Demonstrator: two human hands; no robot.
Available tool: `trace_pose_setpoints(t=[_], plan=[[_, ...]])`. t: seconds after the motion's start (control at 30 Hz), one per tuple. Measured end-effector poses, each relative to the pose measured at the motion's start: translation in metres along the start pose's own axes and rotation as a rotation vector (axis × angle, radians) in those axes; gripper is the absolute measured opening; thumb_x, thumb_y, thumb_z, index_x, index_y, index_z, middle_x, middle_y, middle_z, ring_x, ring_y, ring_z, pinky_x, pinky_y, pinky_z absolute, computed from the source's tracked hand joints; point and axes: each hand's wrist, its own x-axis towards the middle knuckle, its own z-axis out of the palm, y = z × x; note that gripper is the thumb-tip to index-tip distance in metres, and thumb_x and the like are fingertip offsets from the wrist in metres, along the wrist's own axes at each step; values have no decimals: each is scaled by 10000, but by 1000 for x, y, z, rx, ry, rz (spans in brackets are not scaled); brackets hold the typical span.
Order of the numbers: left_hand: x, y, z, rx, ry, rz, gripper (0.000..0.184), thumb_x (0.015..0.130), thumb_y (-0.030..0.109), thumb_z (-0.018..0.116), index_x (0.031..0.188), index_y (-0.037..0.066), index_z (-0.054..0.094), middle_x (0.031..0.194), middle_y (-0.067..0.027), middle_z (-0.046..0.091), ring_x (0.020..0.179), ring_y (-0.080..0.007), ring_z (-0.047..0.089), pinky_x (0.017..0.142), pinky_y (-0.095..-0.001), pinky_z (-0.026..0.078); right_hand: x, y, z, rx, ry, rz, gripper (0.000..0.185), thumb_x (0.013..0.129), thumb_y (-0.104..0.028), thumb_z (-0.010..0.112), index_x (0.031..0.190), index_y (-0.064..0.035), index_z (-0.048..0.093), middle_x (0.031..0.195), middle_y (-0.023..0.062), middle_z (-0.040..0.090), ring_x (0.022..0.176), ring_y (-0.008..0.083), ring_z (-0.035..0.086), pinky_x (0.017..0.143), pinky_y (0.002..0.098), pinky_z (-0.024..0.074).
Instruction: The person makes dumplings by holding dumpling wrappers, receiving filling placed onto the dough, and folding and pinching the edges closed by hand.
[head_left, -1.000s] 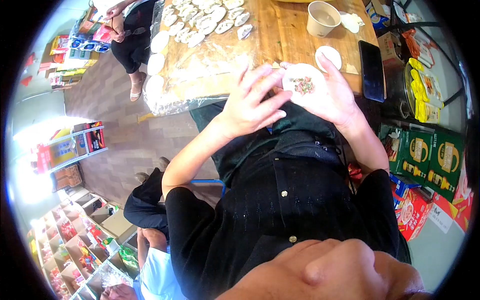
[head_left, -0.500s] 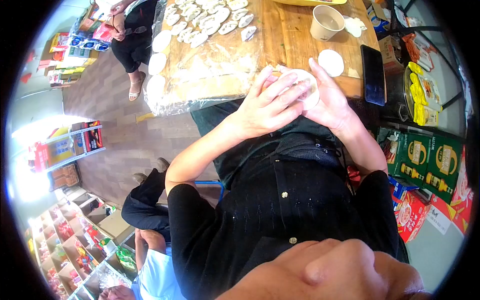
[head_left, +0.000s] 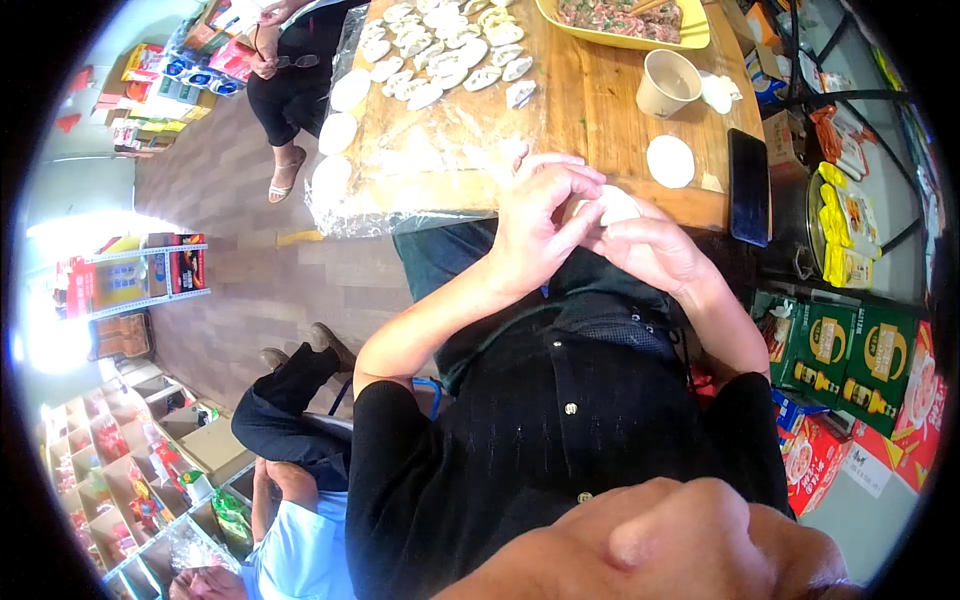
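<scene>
A round white dumpling wrapper (head_left: pixel 619 206) is pinched between my two hands just above the table's near edge. My left hand (head_left: pixel 545 215) closes its thumb and fingers on the wrapper's left side. On the other side, my right hand (head_left: pixel 655 245) has its thumb laid along the near edge, with its fingers curled underneath. Whatever lies inside the fold is hidden by my fingers. Beyond my right hand lies a flat wrapper (head_left: pixel 670 161). Several folded dumplings (head_left: pixel 448 72) sit in rows on plastic film at the far left of the table.
A yellow dish (head_left: pixel 630 42) of minced filling stands at the back, chopsticks resting in it. Nearer are a paper cup (head_left: pixel 668 88) and a phone (head_left: pixel 748 185). Loose wrappers (head_left: pixel 337 132) line the table's left edge. One person (head_left: pixel 290 90) sits left, another (head_left: pixel 300 535) lower left.
My left hand has gone from flat fingers over the wrapper to a pinch, and my right thumb has folded down onto it. The view has shifted, showing more of the yellow dish.
</scene>
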Motion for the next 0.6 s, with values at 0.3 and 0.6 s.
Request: trace_pose_setpoints(t=[0.3,0.6], plan=[[-11,-3,1,-156,-38,-129,112,770,42,707,851,52,630,933,-82,673,913,-227,603,836,-344,447,-4,0,9,-94,73,38,558,812,33,542,1346,29,383,1289,107,495,1244,196,469,1075,356,355],[-14,1,2,-204,87,-83,118,725,100,730,794,79,637,756,-55,591,801,-255,538,768,-367,412,-6,3,4,-364,162,91,607,830,-66,602,1382,32,371,1266,84,509,1211,169,475,1038,323,362]])
